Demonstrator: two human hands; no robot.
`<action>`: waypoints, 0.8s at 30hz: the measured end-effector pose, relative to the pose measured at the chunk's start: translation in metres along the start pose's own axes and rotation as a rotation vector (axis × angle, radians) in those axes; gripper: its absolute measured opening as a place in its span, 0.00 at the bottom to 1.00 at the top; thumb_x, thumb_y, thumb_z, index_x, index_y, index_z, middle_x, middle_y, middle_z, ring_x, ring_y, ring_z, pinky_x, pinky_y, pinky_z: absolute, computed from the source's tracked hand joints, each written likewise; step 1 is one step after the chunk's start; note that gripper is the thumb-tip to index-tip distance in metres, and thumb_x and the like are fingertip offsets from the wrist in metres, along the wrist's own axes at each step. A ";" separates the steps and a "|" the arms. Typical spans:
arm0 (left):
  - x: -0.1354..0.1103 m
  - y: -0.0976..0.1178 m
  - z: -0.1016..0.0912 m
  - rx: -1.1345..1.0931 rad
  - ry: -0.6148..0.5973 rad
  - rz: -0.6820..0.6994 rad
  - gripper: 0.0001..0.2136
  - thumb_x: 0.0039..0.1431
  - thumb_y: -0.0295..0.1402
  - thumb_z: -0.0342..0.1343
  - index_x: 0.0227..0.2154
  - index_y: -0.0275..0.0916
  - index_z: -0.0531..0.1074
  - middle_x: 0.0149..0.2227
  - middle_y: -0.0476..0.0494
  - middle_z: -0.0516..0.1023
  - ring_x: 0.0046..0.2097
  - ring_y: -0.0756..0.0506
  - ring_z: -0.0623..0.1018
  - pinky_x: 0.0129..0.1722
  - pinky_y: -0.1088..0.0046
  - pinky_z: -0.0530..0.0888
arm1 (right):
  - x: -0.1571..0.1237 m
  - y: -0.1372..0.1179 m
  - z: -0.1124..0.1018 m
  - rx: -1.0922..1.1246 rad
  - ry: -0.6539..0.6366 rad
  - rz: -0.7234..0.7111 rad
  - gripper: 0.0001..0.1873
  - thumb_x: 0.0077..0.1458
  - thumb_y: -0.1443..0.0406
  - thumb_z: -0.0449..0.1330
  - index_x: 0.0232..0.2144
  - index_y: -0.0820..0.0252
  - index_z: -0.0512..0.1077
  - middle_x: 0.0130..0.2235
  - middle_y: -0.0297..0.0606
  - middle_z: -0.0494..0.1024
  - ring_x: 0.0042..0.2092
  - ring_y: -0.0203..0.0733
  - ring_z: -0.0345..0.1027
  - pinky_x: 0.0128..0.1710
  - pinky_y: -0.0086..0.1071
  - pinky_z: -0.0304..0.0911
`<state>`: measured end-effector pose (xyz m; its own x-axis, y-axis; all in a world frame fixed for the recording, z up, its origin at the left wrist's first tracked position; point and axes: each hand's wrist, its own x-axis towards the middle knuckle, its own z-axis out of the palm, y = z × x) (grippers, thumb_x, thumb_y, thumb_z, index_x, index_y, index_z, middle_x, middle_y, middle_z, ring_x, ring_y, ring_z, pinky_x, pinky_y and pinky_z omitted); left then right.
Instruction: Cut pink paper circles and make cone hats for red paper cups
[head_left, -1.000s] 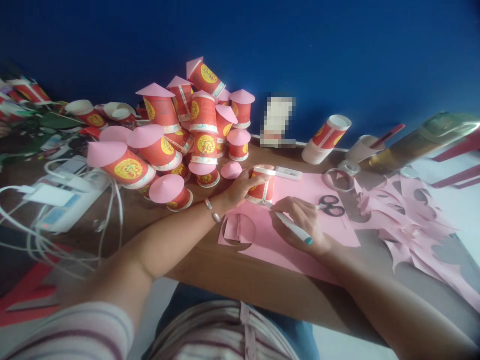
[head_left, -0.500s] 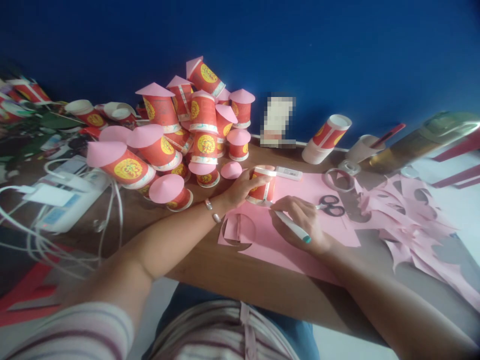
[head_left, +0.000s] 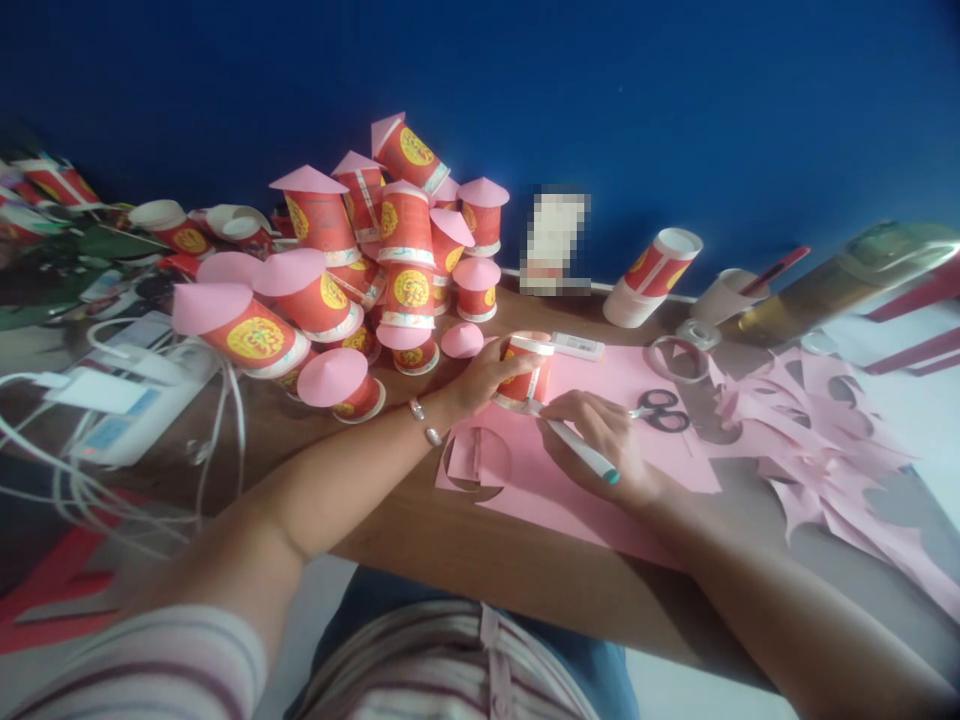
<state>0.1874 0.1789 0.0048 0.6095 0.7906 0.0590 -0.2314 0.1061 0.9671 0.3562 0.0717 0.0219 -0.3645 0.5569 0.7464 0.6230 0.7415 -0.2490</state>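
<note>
My left hand (head_left: pixel 484 375) is closed around a red paper cup (head_left: pixel 535 384) with a white strip down its side, held upside down over the pink paper (head_left: pixel 585 515). In my right hand (head_left: pixel 604 435) is a white marker (head_left: pixel 589 455) with a teal end; its tip meets the cup's white lower rim, partly hidden by my fingers. Black-handled scissors (head_left: pixel 663 410) lie just beyond my right hand. A pink piece with a cut circle (head_left: pixel 480 458) rests below my left hand.
Red cups with pink cone roofs (head_left: pixel 330 290) are piled at the left. A power strip (head_left: pixel 139 405) trails white cables. Pink paper scraps (head_left: pixel 825 440), a tape roll (head_left: pixel 679 360), stacked cups (head_left: pixel 652 278) and a bottle (head_left: pixel 832 280) stand or lie to the right.
The cup has turned or shifted very slightly in my left hand. My right hand keeps the marker at its lower rim, almost unmoved.
</note>
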 end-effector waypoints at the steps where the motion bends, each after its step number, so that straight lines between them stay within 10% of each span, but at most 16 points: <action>1: 0.000 -0.001 0.000 0.007 -0.006 0.004 0.23 0.55 0.42 0.66 0.52 0.37 0.77 0.45 0.39 0.81 0.49 0.41 0.77 0.50 0.65 0.72 | 0.000 0.000 0.000 0.001 0.002 0.001 0.09 0.61 0.74 0.59 0.41 0.57 0.69 0.31 0.35 0.77 0.29 0.39 0.71 0.29 0.32 0.66; 24: 0.002 -0.003 -0.002 -0.182 0.006 -0.062 0.28 0.54 0.44 0.67 0.56 0.39 0.75 0.42 0.41 0.81 0.41 0.45 0.78 0.44 0.66 0.74 | 0.000 0.000 -0.001 -0.012 0.039 0.008 0.08 0.61 0.73 0.60 0.40 0.56 0.70 0.30 0.35 0.78 0.28 0.38 0.72 0.27 0.31 0.67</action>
<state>0.1876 0.1817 0.0013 0.6223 0.7828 -0.0015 -0.3273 0.2620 0.9079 0.3572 0.0710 0.0224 -0.3324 0.5477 0.7678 0.6339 0.7325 -0.2481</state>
